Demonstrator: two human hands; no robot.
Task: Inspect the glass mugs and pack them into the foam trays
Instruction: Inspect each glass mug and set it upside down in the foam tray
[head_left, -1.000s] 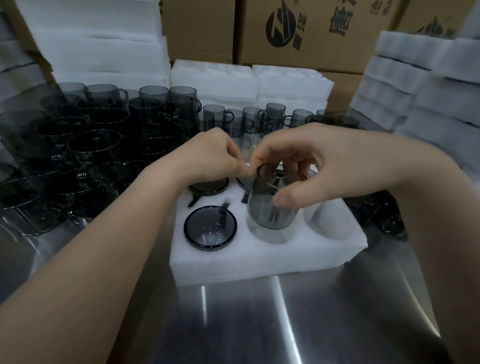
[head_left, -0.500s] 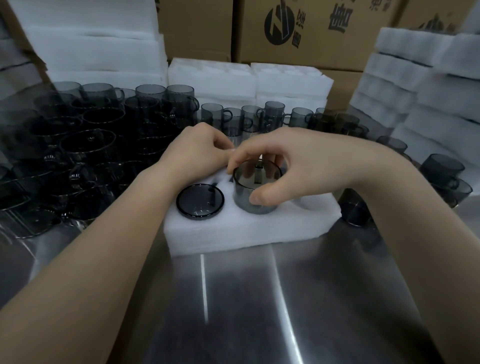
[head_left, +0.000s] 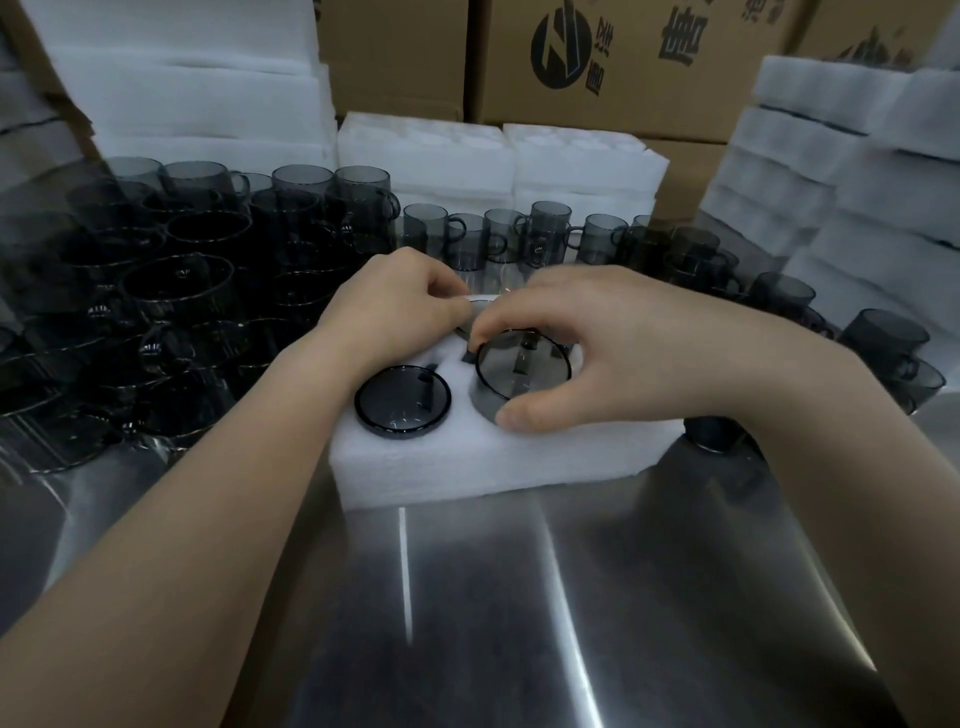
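While arched palm-down, the right hand (head_left: 613, 338) grips the mug (head_left: 519, 379).

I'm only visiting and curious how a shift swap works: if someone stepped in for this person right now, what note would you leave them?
Right hand: grips the middle mug by its rim; the mug is mostly sunk into a front cell of the foam tray.
Left hand: fingers curled over the tray's back row, next to the right hand's fingertips; whether it holds anything is hidden.
Done: one seated mug in the front-left cell.
Left: probably press the middle mug home, then fill the remaining cells from the loose mugs standing left, behind and right.
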